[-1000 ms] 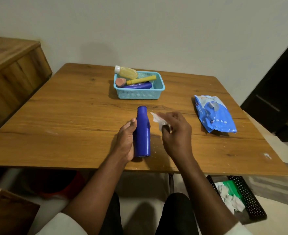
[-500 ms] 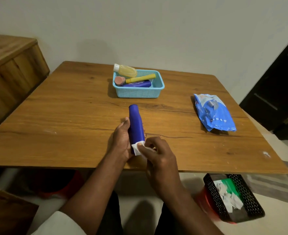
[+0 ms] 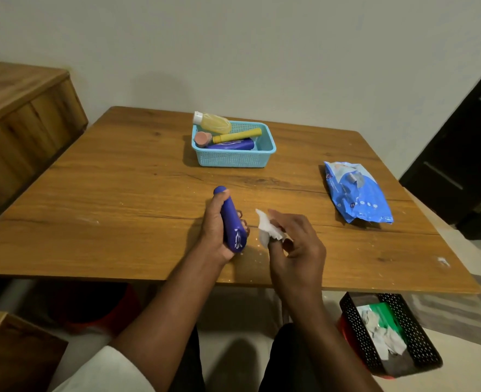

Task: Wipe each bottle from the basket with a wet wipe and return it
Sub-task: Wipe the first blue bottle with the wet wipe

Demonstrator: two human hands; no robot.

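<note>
Head view: my left hand [image 3: 215,230] has its grip clenched around the blue bottle [image 3: 231,222], held tilted above the near part of the wooden surface [image 3: 120,199], cap end pointing far. My right hand [image 3: 295,247] pinches the white wet wipe [image 3: 267,229] just right of the bottle, not touching it. The light blue basket [image 3: 233,157] sits at the far centre, holding a yellow bottle [image 3: 215,123], a yellow tube [image 3: 237,135] and a dark blue bottle [image 3: 232,144]. The blue wipes pack [image 3: 355,190] lies to the right.
</note>
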